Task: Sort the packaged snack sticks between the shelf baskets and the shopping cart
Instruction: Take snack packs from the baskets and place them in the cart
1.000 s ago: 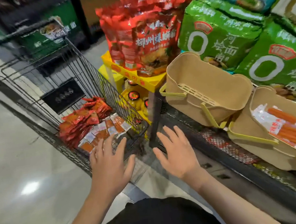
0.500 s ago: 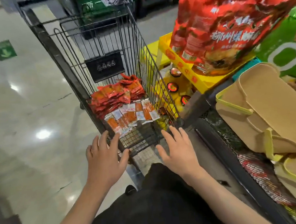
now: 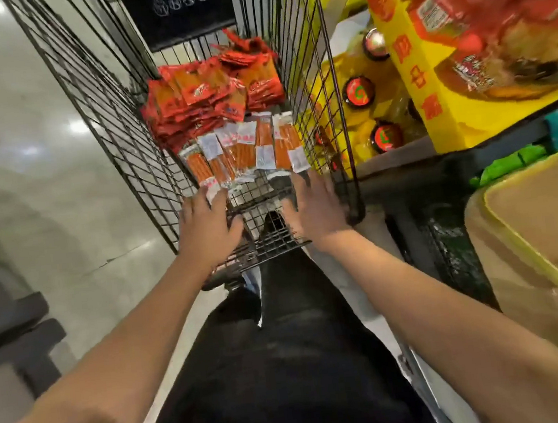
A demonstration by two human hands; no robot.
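In the shopping cart [image 3: 114,101], the clear snack stick packs [image 3: 247,149] lie in a row w/ red packs [image 3: 203,95] piled behind. Left hand [image 3: 208,227] & right hand [image 3: 316,207] hover just by the near ends, fingers spread, holding nothing. Best to scoop from both sides, squeeze gently so none slip, then lift to the tan basket [image 3: 531,229].

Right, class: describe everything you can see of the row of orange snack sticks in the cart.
The orange snack sticks lie flat in clear packets with white labelled ends, fanned side by side on the wire floor of the shopping cart. Red packets are piled just behind them. The left hand fingertips reach the nearest packet's end; the right hand hovers close.
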